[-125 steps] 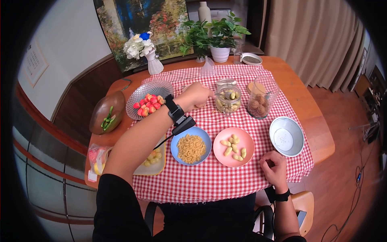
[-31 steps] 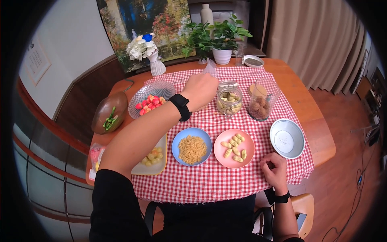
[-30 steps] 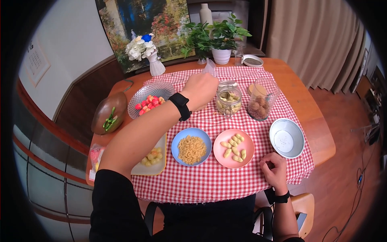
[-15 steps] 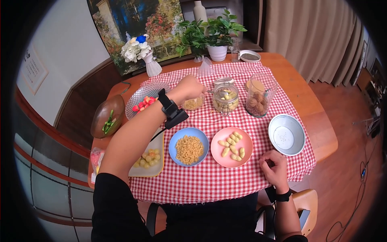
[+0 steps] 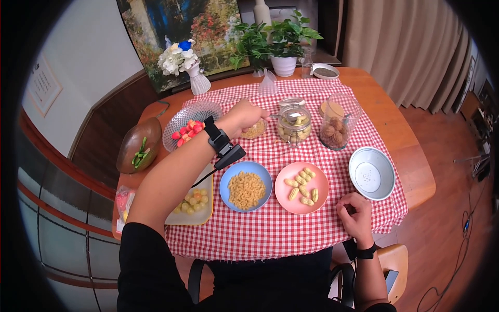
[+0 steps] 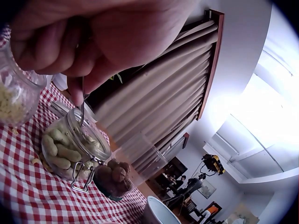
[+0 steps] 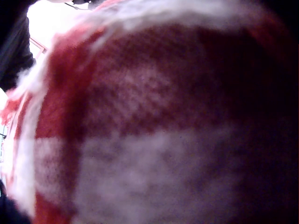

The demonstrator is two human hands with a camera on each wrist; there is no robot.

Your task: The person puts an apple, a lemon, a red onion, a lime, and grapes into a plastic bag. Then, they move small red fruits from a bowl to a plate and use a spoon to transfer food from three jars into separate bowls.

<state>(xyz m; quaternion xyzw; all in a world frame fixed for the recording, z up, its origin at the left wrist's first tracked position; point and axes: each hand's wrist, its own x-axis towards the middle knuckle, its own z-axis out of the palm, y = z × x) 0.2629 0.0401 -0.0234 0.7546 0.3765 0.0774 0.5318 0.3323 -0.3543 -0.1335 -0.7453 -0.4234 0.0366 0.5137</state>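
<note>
The left hand (image 5: 243, 115) was pinching the handle of a metal spoon (image 5: 294, 115) between thumb and fingers. The spoon's other end lay at the mouth of a clip-top glass jar (image 5: 293, 137) of unshelled peanuts; how deep it reached was hard to tell. This jar stood on the far part of the red-and-white gingham tablecloth (image 5: 249, 236), its wire clasp on the near side and its lid tilted back on the far side. Just left of it, partly under the hand, was a glass jar (image 6: 36, 91) of pale yellow pieces, and on its right a tall glass container (image 5: 351, 109) of walnuts.

The right hand (image 5: 355, 214) rested at the near right of the cloth, fingers loosely curled, with nothing visible in its grip; its wrist view gave only blurred cloth.

Nearer, a pink plate (image 5: 289, 203) bore more peanuts, with a blue plate (image 5: 224, 188) of elbow macaroni to its left. A pale metal-like bowl (image 5: 390, 179) stood at the right. On the far left wall, a framed sheet (image 5: 44, 89) carried rows of dark characters too small to read.
</note>
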